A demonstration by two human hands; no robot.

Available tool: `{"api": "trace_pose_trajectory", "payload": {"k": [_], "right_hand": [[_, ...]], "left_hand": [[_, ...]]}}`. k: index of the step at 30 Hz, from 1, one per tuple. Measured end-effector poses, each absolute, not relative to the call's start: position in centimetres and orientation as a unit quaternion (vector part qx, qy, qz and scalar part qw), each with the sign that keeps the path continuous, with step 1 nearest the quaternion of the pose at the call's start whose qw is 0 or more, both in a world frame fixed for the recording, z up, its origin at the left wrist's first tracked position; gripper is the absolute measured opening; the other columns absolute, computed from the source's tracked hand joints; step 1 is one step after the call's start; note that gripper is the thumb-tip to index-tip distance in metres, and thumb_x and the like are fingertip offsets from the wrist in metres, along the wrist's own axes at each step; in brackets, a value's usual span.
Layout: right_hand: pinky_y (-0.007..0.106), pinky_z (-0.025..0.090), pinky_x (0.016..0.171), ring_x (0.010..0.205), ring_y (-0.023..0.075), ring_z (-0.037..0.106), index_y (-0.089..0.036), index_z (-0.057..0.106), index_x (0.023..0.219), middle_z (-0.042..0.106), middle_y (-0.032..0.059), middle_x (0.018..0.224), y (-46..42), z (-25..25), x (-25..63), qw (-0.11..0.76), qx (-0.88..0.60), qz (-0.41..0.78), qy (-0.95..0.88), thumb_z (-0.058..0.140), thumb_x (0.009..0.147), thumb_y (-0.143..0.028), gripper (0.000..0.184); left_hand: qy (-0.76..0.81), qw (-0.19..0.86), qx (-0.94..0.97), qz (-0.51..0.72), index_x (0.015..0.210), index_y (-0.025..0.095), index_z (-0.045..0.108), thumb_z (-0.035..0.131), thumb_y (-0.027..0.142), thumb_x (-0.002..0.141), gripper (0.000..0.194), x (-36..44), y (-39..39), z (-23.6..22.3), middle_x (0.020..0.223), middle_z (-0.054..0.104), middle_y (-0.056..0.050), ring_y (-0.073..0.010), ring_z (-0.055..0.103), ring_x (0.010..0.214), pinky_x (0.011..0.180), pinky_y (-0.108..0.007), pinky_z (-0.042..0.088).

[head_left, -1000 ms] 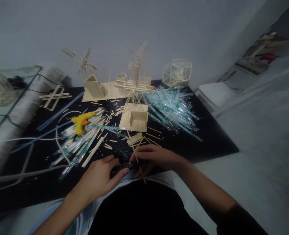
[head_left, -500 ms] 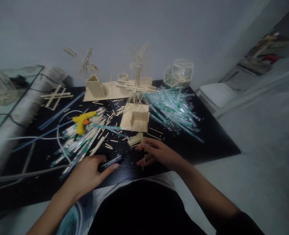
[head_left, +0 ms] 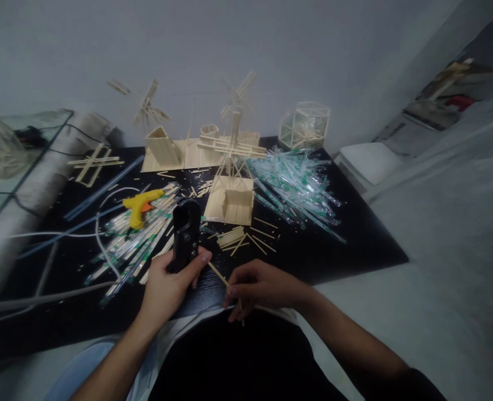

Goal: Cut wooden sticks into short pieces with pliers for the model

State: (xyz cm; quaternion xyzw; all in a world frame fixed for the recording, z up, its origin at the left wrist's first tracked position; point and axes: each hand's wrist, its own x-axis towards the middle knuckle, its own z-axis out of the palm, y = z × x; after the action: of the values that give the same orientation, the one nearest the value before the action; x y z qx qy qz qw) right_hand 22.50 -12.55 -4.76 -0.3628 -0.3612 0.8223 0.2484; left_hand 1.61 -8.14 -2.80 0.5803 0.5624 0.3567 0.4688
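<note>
My left hand (head_left: 165, 292) is wrapped round a black hand cutter (head_left: 186, 231) with a hook-shaped head, held upright over the near part of the table. In my right hand (head_left: 260, 284), the fingers pinch a thin wooden stick (head_left: 218, 274) that slants up to the left thumb tip. A second short stick (head_left: 242, 313) pokes out below the right fingers. Beyond the hands lies a small bundle of cut sticks (head_left: 230, 236), with a few loose sticks (head_left: 263, 242) beside it. Behind them stands a wooden windmill model (head_left: 232, 203) on a flat base.
A yellow glue gun (head_left: 140, 207) rests on plastic-wrapped sticks (head_left: 146, 242) at left. Crumpled clear wrappers (head_left: 296, 184) are heaped at right. Another windmill model (head_left: 162, 147) stands at the back, with crossed sails (head_left: 96, 163) left of it. A white cable (head_left: 98, 234) crosses the left side.
My left hand has raised the cutter off the tabletop and turned it upright. My right hand has come back towards my body from the bundle, bringing a stick to the left thumb.
</note>
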Motion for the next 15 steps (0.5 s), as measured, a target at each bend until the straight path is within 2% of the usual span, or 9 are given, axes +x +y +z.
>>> {"api": "trace_pose_trajectory", "payload": {"k": [3, 6, 9, 11, 15], "right_hand": [[0.025, 0.059, 0.069, 0.074, 0.0157, 0.076, -0.012, 0.07, 0.088, 0.075, 0.0053, 0.088, -12.5, -4.4, 23.4, 0.261, -0.399, 0.799, -0.366, 0.081, 0.078, -0.048, 0.038], [0.032, 0.059, 0.086, 0.096, 0.0214, 0.076, -0.016, 0.074, 0.102, 0.077, 0.0064, 0.1, -12.3, -4.0, 25.0, 0.283, -0.432, 0.759, -0.396, 0.087, 0.071, -0.038, 0.04], [0.04, 0.055, 0.099, 0.112, 0.026, 0.071, -0.017, 0.078, 0.095, 0.077, 0.0082, 0.112, -11.8, -3.9, 26.3, 0.331, -0.451, 0.707, -0.433, 0.087, 0.07, -0.034, 0.031], [0.042, 0.054, 0.101, 0.111, 0.0269, 0.071, -0.017, 0.08, 0.091, 0.077, 0.0084, 0.115, -11.3, -4.0, 26.6, 0.373, -0.473, 0.66, -0.448, 0.083, 0.074, -0.035, 0.025], [0.039, 0.056, 0.091, 0.095, 0.0247, 0.075, -0.018, 0.08, 0.106, 0.08, 0.0062, 0.104, -10.1, -4.9, 25.9, 0.407, -0.514, 0.554, -0.514, 0.074, 0.084, -0.033, 0.027]], "left_hand": [[0.545, 0.47, 0.593, 0.361, 0.072, 0.016, 0.068, 0.073, 0.041, 0.08, 0.027, 1.7, -7.9, -2.4, 0.046, 0.053, 0.006, -0.0102, 0.049, 0.045, 0.05, -0.023, 0.042], [0.554, 0.383, 0.624, 0.397, 0.072, 0.017, 0.068, 0.076, 0.042, 0.078, 0.027, 1.5, -7.5, -2.2, 0.053, 0.059, 0.005, -0.0103, 0.053, 0.049, 0.051, -0.022, 0.043], [0.535, 0.298, 0.686, 0.393, 0.074, 0.017, 0.07, 0.076, 0.043, 0.079, 0.027, 1.7, -6.8, -2.0, 0.061, 0.065, 0.004, -0.0113, 0.057, 0.055, 0.055, -0.022, 0.045], [0.505, 0.271, 0.735, 0.364, 0.077, 0.018, 0.072, 0.073, 0.043, 0.082, 0.026, 2.1, -6.3, -2.0, 0.065, 0.069, 0.004, -0.0112, 0.059, 0.057, 0.057, -0.022, 0.045], [0.431, 0.242, 0.807, 0.323, 0.089, 0.019, 0.075, 0.07, 0.035, 0.088, 0.017, 4.0, -5.5, -2.1, 0.075, 0.075, 0.002, -0.0117, 0.066, 0.062, 0.062, -0.021, 0.048]]}}
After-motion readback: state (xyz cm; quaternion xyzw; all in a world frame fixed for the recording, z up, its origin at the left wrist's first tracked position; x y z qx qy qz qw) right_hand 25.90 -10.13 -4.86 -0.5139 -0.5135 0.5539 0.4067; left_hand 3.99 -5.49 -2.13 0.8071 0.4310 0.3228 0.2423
